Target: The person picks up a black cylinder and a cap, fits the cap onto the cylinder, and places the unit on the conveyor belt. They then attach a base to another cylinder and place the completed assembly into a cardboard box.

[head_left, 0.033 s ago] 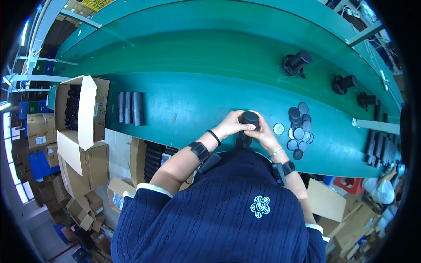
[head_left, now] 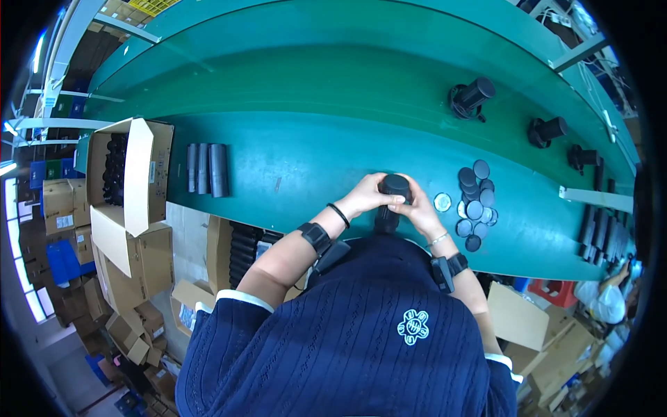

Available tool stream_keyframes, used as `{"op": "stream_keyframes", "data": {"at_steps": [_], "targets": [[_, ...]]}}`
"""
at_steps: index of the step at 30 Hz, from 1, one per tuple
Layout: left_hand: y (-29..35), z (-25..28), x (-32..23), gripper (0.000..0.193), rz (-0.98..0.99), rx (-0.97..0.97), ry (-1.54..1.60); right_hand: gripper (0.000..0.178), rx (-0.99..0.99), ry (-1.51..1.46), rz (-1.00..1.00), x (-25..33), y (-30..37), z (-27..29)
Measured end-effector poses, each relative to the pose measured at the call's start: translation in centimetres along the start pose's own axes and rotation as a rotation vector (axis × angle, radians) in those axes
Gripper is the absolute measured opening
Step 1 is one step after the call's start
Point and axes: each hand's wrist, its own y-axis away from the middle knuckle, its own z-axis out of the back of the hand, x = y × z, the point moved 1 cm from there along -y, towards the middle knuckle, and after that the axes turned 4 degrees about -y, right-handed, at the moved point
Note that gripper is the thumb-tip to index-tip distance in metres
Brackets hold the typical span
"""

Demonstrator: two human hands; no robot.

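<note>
Close to my body, at the bench's near edge, I hold a black cylindrical part (head_left: 396,185) with a round, flat top. My left hand (head_left: 365,197) wraps its left side, thumb across the front. From the right, my right hand (head_left: 420,209) closes on the same part, and the two thumbs nearly meet. Below the thumbs a ribbed black section (head_left: 386,222) shows; whether it is one piece with the top is hidden by my fingers. Right of my hands lies a single pale-faced disc (head_left: 442,202), and beyond it a loose cluster of black discs (head_left: 474,210).
Three black tubes (head_left: 218,170) lie on the green bench (head_left: 313,156) at left, beside an open carton (head_left: 160,170) of black parts. Black assemblies (head_left: 476,96) stand along the far right. More tubes (head_left: 601,233) lie at the right end, near another person (head_left: 603,300).
</note>
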Motion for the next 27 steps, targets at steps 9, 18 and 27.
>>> {"op": "stream_keyframes", "data": {"at_steps": [9,18,27], "targets": [[-0.6,1.3,0.5,0.038,0.138,0.235,0.24,0.069,-0.012,0.134,0.074,-1.0,0.1,0.2],[2.6,1.1,-0.8,0.05,-0.132,-0.021,-0.084,0.072,0.064,0.069,0.037,-1.6,0.0,-0.9],[2.4,-0.2,-1.0,0.05,-0.039,-0.156,-0.255,0.07,-0.085,0.425,0.153,-1.8,-0.4,-0.9]]}}
